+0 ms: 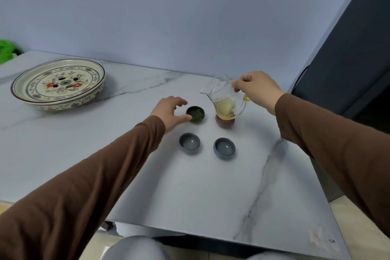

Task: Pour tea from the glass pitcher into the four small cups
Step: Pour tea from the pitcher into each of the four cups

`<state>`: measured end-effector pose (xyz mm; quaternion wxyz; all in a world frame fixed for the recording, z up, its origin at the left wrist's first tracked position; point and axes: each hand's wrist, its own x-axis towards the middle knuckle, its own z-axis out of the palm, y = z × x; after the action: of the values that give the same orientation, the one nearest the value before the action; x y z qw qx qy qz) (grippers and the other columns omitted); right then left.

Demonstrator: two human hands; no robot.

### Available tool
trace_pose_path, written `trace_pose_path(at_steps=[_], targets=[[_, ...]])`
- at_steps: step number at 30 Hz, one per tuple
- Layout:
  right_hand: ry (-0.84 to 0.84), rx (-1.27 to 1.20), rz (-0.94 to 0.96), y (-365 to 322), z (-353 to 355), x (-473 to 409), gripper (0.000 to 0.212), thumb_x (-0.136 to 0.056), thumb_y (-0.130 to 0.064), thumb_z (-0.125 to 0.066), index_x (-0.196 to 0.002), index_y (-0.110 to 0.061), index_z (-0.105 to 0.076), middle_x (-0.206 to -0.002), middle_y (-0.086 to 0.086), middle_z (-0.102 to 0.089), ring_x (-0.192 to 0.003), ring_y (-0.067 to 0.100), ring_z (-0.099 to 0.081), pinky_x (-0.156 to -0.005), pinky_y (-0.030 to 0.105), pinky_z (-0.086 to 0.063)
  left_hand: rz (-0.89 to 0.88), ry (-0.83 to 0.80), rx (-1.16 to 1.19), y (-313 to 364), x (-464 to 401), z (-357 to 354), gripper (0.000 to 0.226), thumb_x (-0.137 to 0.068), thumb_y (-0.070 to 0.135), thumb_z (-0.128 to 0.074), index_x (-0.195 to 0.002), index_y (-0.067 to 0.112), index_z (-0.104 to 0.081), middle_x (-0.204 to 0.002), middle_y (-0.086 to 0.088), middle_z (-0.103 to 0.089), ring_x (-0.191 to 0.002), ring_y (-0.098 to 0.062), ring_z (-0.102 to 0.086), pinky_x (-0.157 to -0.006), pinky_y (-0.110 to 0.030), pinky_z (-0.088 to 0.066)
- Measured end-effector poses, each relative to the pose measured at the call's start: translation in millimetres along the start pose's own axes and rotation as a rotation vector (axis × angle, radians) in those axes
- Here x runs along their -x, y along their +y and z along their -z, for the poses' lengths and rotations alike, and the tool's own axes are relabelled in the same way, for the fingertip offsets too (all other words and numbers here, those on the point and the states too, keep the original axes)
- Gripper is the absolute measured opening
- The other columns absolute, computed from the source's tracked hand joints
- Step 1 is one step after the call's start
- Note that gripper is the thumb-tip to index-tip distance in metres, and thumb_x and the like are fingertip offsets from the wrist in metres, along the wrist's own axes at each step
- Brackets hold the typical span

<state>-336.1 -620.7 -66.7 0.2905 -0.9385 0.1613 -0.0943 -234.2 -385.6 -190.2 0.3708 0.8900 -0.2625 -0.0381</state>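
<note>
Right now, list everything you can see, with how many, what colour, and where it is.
glass pitcher: one, clear, with yellowish tea, held tilted above the reddish-brown cup
reddish-brown cup: one, far right of the four, partly hidden under the pitcher
dark green cup: one, far left of the four, against the left hand's thumb
grey-blue cups: two, near row
floral plate: one, cream with red and green flowers, far left of the table
table: one, white marble-look with grey veins
green object: one, bright green, far left edge, cannot identify
left hand: brown sleeve, open, beside the green cup
right hand: brown sleeve, gripping the pitcher's handle
</note>
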Motion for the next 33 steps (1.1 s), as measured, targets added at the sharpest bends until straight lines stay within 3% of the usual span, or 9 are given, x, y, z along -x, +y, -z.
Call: trace_pose_path(at_steps=[4,7,14,33], targets=[[-0.017,0.017,0.062,-4.4,-0.4,25.5,0.03,-0.092,-0.042,-0.058,-0.081,-0.018,-0.072,-0.067,-0.007,-0.058,-0.069,0.018,-0.055,-0.061,0.028,-0.039,-0.064,-0.018,-0.064,3.8,34.3,7.4,0.047,-0.079,0.045,-0.07,-0.122,0.029,-0.061,-0.113,0.004,-0.06,-0.102,-0.017,-0.049,-0.087,-0.026,-0.037],[-0.027,0.133,0.126,-8.6,-4.2,40.1,0.032,-0.091,-0.046,-0.057,-0.083,-0.02,-0.072,-0.079,-0.003,-0.068,-0.073,0.02,-0.058,-0.066,0.031,-0.043,-0.071,-0.047,-0.101,2.9,53.6,3.6,0.055,-0.075,0.05,-0.072,-0.124,0.029,-0.06,-0.113,0.006,-0.059,-0.102,-0.016,-0.045,-0.091,-0.028,-0.039],[-0.057,0.339,0.209,-16.7,-20.1,62.7,0.025,-0.09,-0.049,-0.055,-0.079,-0.028,-0.064,-0.082,-0.005,-0.066,-0.083,0.022,-0.059,-0.068,0.03,-0.038,-0.011,-0.137,-0.133,-3.1,73.7,-17.8,0.077,-0.065,0.058,-0.077,-0.132,0.029,-0.053,-0.119,0.007,-0.057,-0.107,-0.015,-0.042,-0.096,-0.031,-0.041],[-0.049,0.777,0.385,-53.1,-35.0,71.4,0.029,-0.097,-0.044,-0.048,-0.089,-0.022,-0.066,-0.084,0.0,-0.066,-0.077,0.026,-0.056,-0.064,0.03,-0.035,0.021,-0.111,-0.024,-6.1,74.0,-27.1,0.066,-0.069,0.048,-0.078,-0.128,0.027,-0.057,-0.115,0.007,-0.062,-0.108,-0.016,-0.043,-0.094,-0.03,-0.04]])
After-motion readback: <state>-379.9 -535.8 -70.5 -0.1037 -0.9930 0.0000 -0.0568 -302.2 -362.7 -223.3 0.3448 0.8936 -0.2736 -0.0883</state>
